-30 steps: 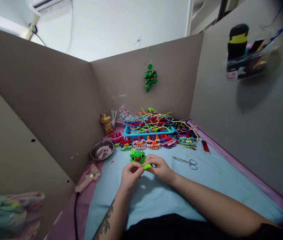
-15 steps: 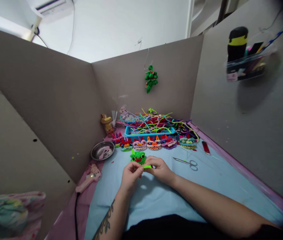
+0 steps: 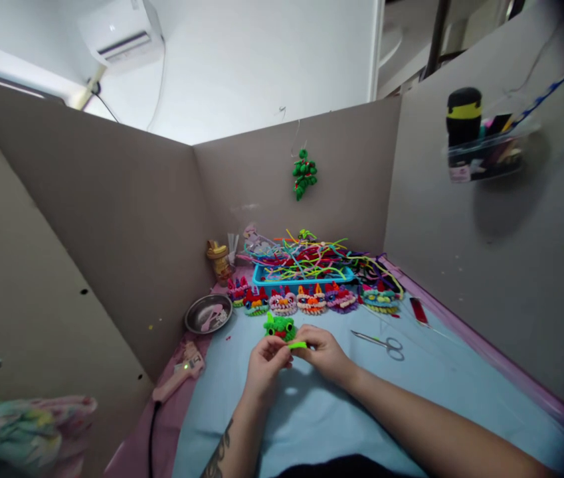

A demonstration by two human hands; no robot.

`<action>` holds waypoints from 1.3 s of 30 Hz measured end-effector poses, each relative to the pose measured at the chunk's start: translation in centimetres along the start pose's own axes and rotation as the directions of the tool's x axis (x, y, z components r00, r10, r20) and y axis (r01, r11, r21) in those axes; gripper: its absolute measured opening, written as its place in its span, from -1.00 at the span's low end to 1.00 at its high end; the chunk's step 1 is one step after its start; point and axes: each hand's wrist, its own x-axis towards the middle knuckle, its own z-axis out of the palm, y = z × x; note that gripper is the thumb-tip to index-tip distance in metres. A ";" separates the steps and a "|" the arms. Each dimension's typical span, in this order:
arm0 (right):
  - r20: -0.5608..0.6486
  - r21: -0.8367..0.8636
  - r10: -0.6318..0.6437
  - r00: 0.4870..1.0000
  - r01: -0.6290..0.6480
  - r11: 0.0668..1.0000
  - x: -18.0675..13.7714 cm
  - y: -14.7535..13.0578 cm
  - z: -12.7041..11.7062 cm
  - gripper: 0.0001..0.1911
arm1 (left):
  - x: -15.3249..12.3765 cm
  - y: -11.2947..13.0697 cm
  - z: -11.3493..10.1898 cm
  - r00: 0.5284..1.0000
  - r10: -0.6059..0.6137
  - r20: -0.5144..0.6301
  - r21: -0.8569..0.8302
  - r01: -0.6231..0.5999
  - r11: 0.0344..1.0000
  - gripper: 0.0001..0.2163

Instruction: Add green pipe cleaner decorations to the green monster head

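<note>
A short bright-green strip of pipe cleaner (image 3: 297, 345) is pinched between my two hands above the blue cloth. My left hand (image 3: 268, 358) has thumb and forefinger closed at the strip's left end. From the other side, my right hand (image 3: 322, 353) grips it with bent fingers. Just behind the fingers sits a green fuzzy animal head (image 3: 278, 325) with round dark eyes and a red mouth; its lower part is partly hidden by my hands. Scissors (image 3: 378, 342) lie to the right of my right hand.
Several colourful fuzzy heads (image 3: 311, 300) stand in a row before a blue tray (image 3: 262, 275) heaped with pipe cleaners. At left are a metal bowl (image 3: 192, 320) and a pink glue gun (image 3: 182, 375). Grey panels (image 3: 341, 172) enclose the table; a clear bin (image 3: 485, 159) hangs right.
The camera view has tipped upward, so everything sits lower in the picture. Both hands keep hold of the green pipe cleaner, with only slight finger movement.
</note>
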 end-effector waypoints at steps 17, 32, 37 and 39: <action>-0.005 -0.025 -0.001 1.000 0.001 1.000 0.3 0.4 0.1 -0.76 | 0.6 -0.2 0.1 0.992 -0.113 0.055 -0.006 0.114 0.993 -0.66; -0.050 0.068 0.077 0.996 -0.074 0.995 0.2 0.4 0.2 -0.80 | 0.5 0.2 0.4 1.000 0.002 -0.010 0.043 -0.001 0.999 -0.72; -0.084 0.093 0.058 0.995 -0.050 0.994 0.1 0.4 0.1 -0.79 | 0.4 -0.1 0.3 0.984 0.169 -0.065 0.197 -0.153 0.968 -0.77; -0.087 0.097 0.053 0.995 -0.045 0.994 0.0 0.4 0.1 -0.79 | 0.3 -0.1 0.3 0.981 0.182 -0.061 0.218 -0.165 0.962 -0.78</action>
